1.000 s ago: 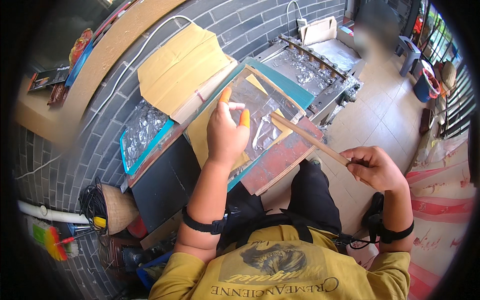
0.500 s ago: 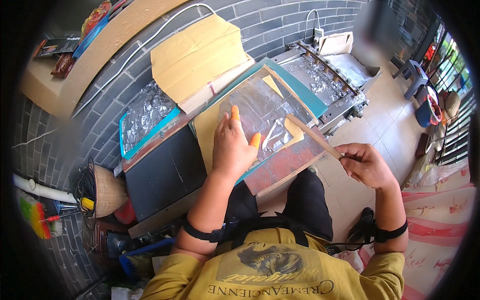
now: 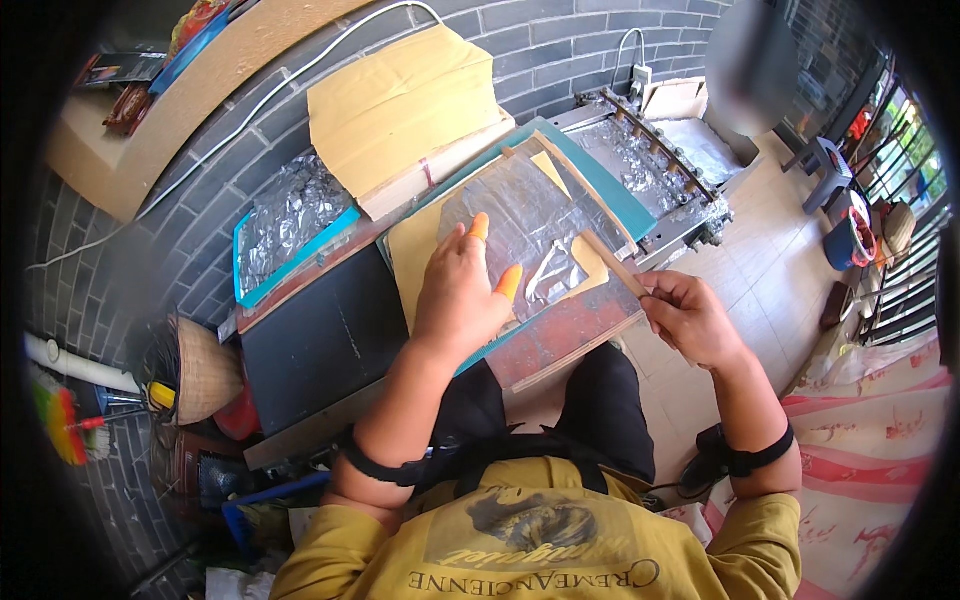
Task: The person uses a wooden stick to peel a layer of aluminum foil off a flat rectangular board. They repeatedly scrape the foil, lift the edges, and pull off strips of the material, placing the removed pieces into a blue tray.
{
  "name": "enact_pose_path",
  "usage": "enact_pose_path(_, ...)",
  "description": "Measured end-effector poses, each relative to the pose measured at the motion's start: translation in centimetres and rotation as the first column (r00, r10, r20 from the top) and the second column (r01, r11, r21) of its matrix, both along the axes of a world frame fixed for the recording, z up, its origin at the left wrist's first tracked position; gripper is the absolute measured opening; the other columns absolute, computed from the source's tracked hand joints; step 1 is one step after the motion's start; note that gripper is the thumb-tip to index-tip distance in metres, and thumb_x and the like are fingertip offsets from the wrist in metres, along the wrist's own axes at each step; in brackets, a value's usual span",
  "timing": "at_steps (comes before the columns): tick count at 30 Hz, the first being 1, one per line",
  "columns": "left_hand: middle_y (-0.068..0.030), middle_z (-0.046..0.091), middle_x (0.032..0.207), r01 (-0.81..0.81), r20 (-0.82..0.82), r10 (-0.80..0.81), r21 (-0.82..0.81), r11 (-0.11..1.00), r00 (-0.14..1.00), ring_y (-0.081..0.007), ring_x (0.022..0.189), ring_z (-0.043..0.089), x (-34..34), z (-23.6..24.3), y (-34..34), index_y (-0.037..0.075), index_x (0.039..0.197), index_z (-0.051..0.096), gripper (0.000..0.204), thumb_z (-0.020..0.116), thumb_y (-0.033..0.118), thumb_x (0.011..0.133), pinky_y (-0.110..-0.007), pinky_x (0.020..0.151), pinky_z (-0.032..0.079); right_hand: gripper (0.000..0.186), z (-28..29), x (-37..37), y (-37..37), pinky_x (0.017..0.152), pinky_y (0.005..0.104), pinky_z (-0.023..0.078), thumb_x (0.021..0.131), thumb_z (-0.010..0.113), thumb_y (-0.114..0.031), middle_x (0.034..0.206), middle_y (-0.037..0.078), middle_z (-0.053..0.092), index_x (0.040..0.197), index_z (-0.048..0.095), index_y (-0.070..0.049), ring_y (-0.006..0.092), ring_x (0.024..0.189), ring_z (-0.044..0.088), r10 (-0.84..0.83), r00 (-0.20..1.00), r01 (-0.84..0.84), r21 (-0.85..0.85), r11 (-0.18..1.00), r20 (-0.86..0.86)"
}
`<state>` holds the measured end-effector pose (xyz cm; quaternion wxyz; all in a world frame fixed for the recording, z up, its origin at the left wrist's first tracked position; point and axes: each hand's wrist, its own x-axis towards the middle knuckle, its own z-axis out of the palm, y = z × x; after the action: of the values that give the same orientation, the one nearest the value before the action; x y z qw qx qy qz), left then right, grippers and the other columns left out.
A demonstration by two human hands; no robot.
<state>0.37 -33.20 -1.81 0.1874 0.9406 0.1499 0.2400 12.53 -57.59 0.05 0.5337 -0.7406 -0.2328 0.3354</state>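
My left hand (image 3: pixel 452 300) lies over a thin silvery foil sheet (image 3: pixel 525 210), its thumb and index finger spread apart, with orange covers on both tips. The foil has torn or wrinkled pale streaks near its lower right part. Beneath it is a yellow paper sheet (image 3: pixel 405 262), on top of a teal board or stack. My right hand (image 3: pixel 692 318) grips a flat wooden stick (image 3: pixel 610 262) between thumb and fingers. The stick's far end reaches the foil's right edge, beside a rounded yellow patch of paper; I cannot tell if it touches.
Behind the work stands a stack of paper (image 3: pixel 405 110) with a yellow top sheet folded up. A blue-rimmed tray (image 3: pixel 300 282) of crumpled foil sits to the left, near a black panel (image 3: pixel 330 340). At the far right is a metal frame (image 3: pixel 655 140) with foil scraps. A grey brick wall (image 3: pixel 540 45) runs behind.
My right hand has moved left toward the foil, and less of the stick shows between it and the sheet. My left hand stays at nearly the same spot on the foil.
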Motion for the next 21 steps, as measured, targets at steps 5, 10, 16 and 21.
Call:
enact_pose_path(5, -0.0186, 0.062, 0.105, 0.117, 0.111, -0.120, 0.037, 0.992, 0.987, -0.0359, 0.098, 0.058, -0.6, 5.2, 1.8, -0.003, 0.119, 0.050, 0.045, 0.065, 0.018, 0.081, -0.041, 0.085, 0.046, 0.024, -0.5, 0.3, 0.1, 0.048, 0.0222, 0.036, 0.088, 0.055, -0.006, 0.063, -0.003, 0.049, 0.110, 0.059, 0.002, 0.0042, 0.054, 0.044, -0.013, 0.997, 0.014, -0.003, 1.000, 0.070)
enact_pose_path(10, -0.0225, 0.061, 0.105, 0.036, 0.147, -0.062, 0.175, 0.984, 0.987, -0.0374, 0.099, 0.058, 1.7, 8.9, 5.7, -0.005, 0.113, 0.054, 0.038, 0.063, 0.015, 0.082, -0.041, 0.088, 0.046, 0.025, 0.0, 0.2, 0.2, 0.047, 0.0220, 0.036, 0.088, 0.055, -0.006, 0.065, -0.003, 0.050, 0.111, 0.058, 0.003, 0.0043, 0.052, 0.043, -0.031, 0.999, 0.031, 0.002, 1.000, 0.030)
enact_pose_path(16, -0.0233, 0.052, 0.122, -0.076, 0.198, -0.004, 0.396, 0.915, 0.980, -0.0368, 0.112, 0.051, 7.5, 8.8, 14.1, -0.007, 0.116, 0.052, 0.034, 0.053, 0.011, 0.087, -0.040, 0.095, 0.042, 0.026, 0.5, -0.2, -0.6, 0.042, 0.0215, 0.033, 0.089, 0.055, -0.006, 0.063, -0.002, 0.050, 0.113, 0.057, 0.002, 0.0044, 0.046, 0.042, -0.032, 0.999, 0.032, -0.021, 0.999, -0.001)
enact_pose_path(21, -0.0230, 0.047, 0.131, -0.155, 0.075, 0.144, 0.695, 0.702, 0.987, -0.0348, 0.121, 0.046, 8.4, 6.6, 19.5, -0.006, 0.118, 0.052, 0.036, 0.051, 0.012, 0.086, -0.038, 0.101, 0.039, 0.026, 0.6, -0.8, -1.7, 0.040, 0.0216, 0.032, 0.089, 0.055, -0.007, 0.061, -0.002, 0.049, 0.113, 0.057, 0.001, 0.0051, 0.044, 0.042, -0.023, 1.000, 0.023, -0.050, 0.998, 0.002)
